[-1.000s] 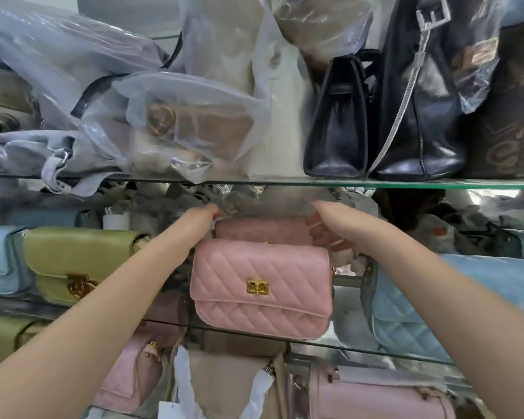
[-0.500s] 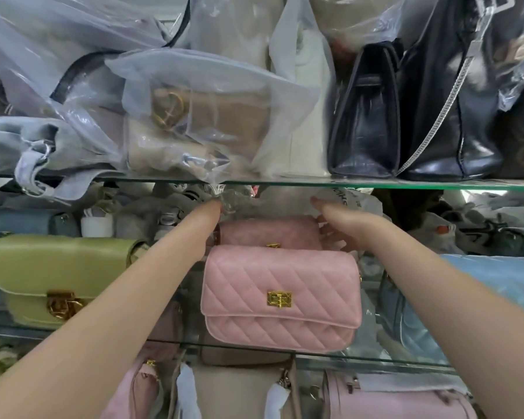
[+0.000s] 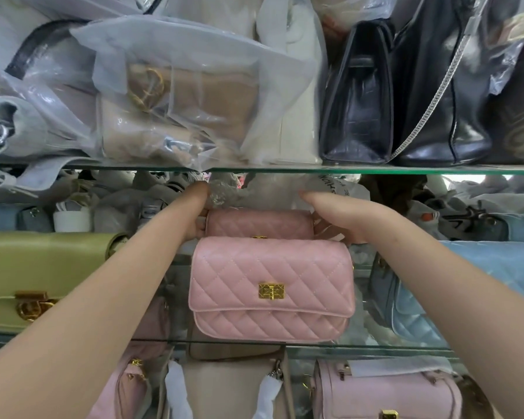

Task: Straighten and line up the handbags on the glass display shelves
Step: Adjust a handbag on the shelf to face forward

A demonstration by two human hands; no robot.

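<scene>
Two pink quilted handbags stand one behind the other on the middle glass shelf (image 3: pixel 375 346). The front pink bag (image 3: pixel 271 290) has a gold clasp and sits upright near the shelf edge. Both my hands reach past it to the rear pink bag (image 3: pixel 259 224). My left hand (image 3: pixel 195 213) grips that bag's left end, fingers curled behind it. My right hand (image 3: pixel 333 219) holds its right end, fingers curled under and partly hidden.
A green bag (image 3: pixel 34 276) stands to the left, a light blue quilted bag (image 3: pixel 454 285) to the right. The upper shelf (image 3: pixel 375 169) carries plastic-wrapped bags (image 3: pixel 176 92) and two black bags (image 3: pixel 406 95). Pale pink and beige bags sit on the shelf below.
My hands have closed in from the crumpled plastic onto the two ends of the rear pink bag. The view has moved closer and shifted slightly left.
</scene>
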